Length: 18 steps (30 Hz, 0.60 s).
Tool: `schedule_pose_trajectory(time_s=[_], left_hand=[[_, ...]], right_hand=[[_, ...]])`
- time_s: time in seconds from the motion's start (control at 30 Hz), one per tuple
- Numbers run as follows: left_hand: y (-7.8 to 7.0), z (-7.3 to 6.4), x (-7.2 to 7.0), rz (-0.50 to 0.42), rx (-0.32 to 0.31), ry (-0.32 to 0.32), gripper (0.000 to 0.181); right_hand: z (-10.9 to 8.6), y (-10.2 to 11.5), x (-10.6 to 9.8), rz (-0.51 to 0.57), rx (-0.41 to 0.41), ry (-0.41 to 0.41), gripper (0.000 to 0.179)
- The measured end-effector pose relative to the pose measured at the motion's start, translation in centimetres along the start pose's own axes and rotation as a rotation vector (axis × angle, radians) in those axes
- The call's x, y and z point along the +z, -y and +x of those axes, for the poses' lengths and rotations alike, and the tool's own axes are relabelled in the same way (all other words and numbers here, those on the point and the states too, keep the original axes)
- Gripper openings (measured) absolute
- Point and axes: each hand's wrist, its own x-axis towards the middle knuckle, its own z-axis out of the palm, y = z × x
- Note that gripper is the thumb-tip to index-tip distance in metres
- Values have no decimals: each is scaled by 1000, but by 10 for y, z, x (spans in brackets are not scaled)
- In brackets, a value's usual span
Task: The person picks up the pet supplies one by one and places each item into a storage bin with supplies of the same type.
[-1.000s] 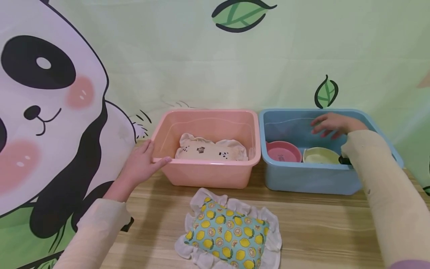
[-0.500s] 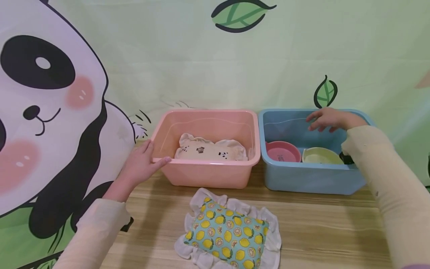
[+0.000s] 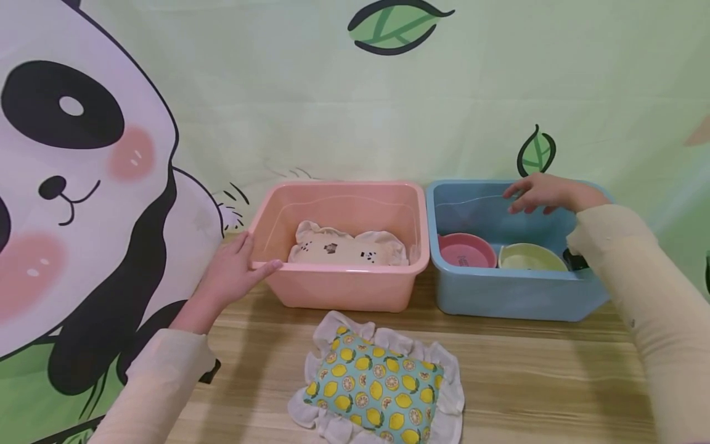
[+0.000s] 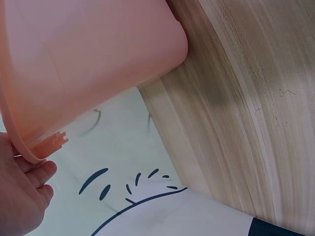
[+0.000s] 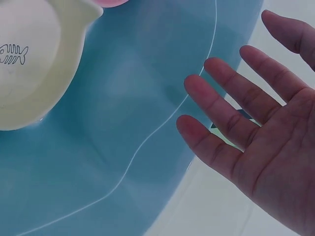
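Note:
At the near left corner of a pink plastic bin (image 3: 338, 290), my left hand (image 3: 227, 271) holds the rim. Its thumb lies over the front edge, and in the left wrist view its fingers (image 4: 42, 174) bend under the lip. My right hand (image 3: 546, 192) hovers with spread fingers over the back of a blue plastic bin (image 3: 516, 296), nothing in it. A pink bowl (image 3: 468, 251) and a pale yellow cat-eared bowl (image 3: 529, 258) lie in the blue bin; a fish-bone print shows inside the yellow bowl (image 5: 29, 64). The pink bin contains a cream frilled cushion (image 3: 349, 248) with small animal prints.
On the wooden table (image 3: 521, 382) in front of the bins lies a lemon-print cushion (image 3: 377, 385) with white frills. The two bins stand side by side against a green backdrop cloth (image 3: 266, 92) with a panda (image 3: 83, 185).
My right hand has risen slightly toward the blue bin's back rim, and the forearm has shifted right. The left hand and the bins stay in place.

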Motion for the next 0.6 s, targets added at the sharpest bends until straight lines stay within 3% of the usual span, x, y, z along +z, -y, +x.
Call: schedule_pose_trajectory(time_s=[0.6], left_hand=[[1, 1, 1, 9, -22, 31, 102]], right_hand=[[-11, 7, 5, -43, -62, 26, 57]])
